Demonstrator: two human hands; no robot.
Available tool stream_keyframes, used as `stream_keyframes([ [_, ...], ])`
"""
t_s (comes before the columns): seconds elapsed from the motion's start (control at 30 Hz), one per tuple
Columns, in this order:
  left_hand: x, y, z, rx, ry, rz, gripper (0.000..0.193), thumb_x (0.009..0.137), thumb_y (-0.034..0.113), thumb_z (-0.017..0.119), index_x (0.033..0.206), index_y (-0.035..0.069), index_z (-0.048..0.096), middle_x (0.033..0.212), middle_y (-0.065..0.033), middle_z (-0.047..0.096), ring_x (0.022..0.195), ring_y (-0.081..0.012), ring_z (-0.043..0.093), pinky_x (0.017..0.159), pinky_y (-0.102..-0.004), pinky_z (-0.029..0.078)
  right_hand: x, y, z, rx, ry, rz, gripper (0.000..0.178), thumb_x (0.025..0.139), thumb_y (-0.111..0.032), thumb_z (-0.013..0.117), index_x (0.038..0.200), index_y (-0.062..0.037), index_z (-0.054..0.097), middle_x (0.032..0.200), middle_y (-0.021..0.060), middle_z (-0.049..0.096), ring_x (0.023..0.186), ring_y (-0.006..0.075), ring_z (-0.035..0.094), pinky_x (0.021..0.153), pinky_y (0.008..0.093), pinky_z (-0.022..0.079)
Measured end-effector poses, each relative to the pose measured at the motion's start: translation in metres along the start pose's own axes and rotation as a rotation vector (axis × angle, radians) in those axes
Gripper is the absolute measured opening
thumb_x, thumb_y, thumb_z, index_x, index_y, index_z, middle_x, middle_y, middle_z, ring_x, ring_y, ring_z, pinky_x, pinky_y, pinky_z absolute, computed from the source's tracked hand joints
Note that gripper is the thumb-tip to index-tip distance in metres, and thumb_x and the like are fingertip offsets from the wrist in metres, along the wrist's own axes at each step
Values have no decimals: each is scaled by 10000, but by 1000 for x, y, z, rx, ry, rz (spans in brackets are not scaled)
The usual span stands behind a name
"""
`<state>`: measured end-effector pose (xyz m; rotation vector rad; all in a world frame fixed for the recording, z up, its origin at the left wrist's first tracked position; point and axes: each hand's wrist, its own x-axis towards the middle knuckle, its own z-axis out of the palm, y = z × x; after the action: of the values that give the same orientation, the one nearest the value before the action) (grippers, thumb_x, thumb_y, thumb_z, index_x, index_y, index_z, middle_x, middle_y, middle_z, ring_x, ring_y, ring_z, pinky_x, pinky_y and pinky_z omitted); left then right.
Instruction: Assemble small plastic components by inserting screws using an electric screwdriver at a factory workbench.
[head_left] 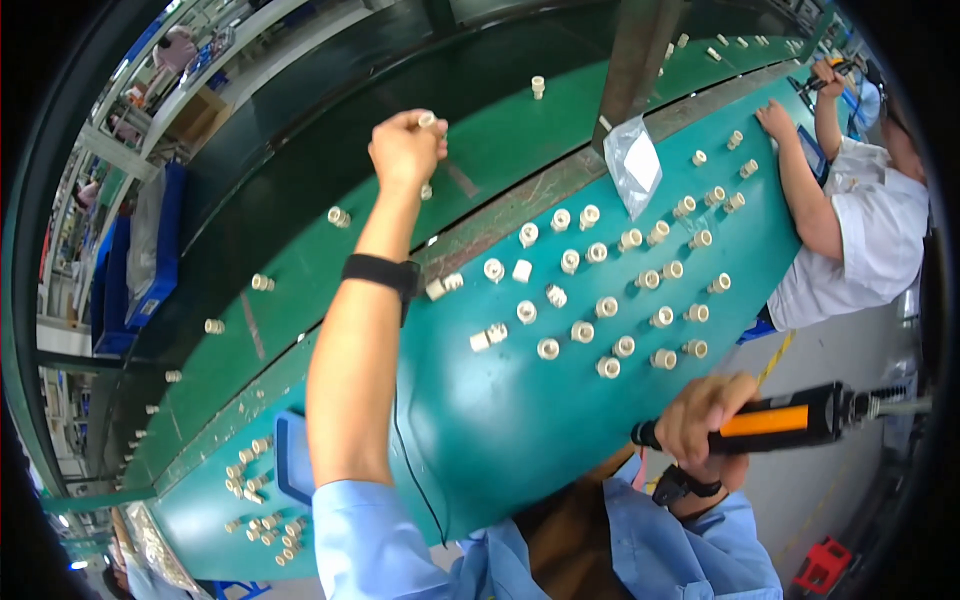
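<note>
My left hand (405, 155) is stretched out over the green conveyor belt (480, 150), its fingers closed round a small cream plastic fitting (428, 119). Just below that hand, partly behind the wrist, another cream fitting (426, 191) stands on the belt. At the lower right, my right hand (700, 425) grips a black and orange electric screwdriver (770, 422), held off the near edge of the green worktable (460, 390). Several cream fittings (606, 307) stand in loose rows on the table between my hands. A few pieces (488, 337) lie on their sides.
A clear plastic bag with a white label (638, 168) lies by the metal post (637, 70). A co-worker in white (850, 210) works at the right. Near my left arm are a blue tray (292, 455), a thin black cable (404, 430) and more fittings (268, 525).
</note>
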<state>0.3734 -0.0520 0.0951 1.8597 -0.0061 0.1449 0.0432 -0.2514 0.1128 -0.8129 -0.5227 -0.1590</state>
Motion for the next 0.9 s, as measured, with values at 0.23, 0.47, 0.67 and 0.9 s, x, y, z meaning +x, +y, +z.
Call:
stream_keyframes([
  [0.23,-217,68,-109,-138,-315,56,168,784,-36,653,952,-36,646,845,-59,662,695,-99,611,642,-224,503,7,21,26,42,-41,0,728,695,-354,827,1182,22,438,667,35,520,551,122,502,477,240,384],
  [0.47,-379,-32,-108,23,-40,-25,208,773,-54,675,973,-8,643,961,-94,651,735,-151,638,625,-255,521,15,43,84,17,-218,51,731,708,-318,808,1222,32,424,684,28,519,567,120,499,515,248,398],
  [0.67,-373,-74,-82,41,83,94,202,765,-21,688,957,3,626,973,-100,636,671,-203,637,579,-282,508,23,71,107,-303,-204,135,478,843,-309,643,1213,-70,456,718,-14,487,579,109,475,603,285,414],
  [0.9,-372,-79,-76,27,71,104,251,735,-13,692,961,36,594,976,-85,613,690,-234,630,579,-318,502,47,101,106,-224,-83,-1,475,808,-139,612,1239,-34,445,729,35,484,591,143,477,597,320,440],
])
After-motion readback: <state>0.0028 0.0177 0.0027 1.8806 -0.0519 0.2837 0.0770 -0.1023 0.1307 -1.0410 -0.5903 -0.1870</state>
